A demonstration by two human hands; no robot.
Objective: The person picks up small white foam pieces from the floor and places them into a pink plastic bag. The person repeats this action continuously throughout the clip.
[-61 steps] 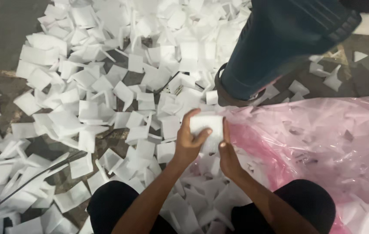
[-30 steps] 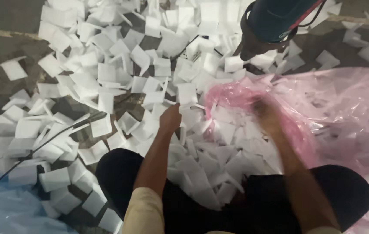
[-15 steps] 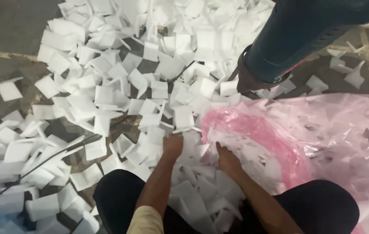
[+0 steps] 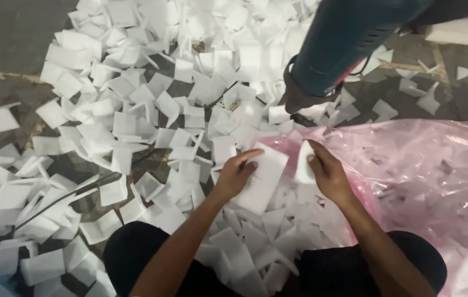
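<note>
Left hand [image 4: 238,175] clamps a stack of white foam corner pieces [image 4: 264,179]; right hand [image 4: 327,171], just beside, pinches a single foam piece [image 4: 303,163].

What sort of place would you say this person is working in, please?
Probably a workshop or packing floor: a bare concrete floor strewn with white foam corner pieces, a big pink plastic bag beside them, and another person's leg close by.

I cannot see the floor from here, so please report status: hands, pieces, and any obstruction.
Left hand holds white foam stack. Right hand holds one white foam piece. Pink plastic bag beside. Another person's leg stands close ahead.
</note>
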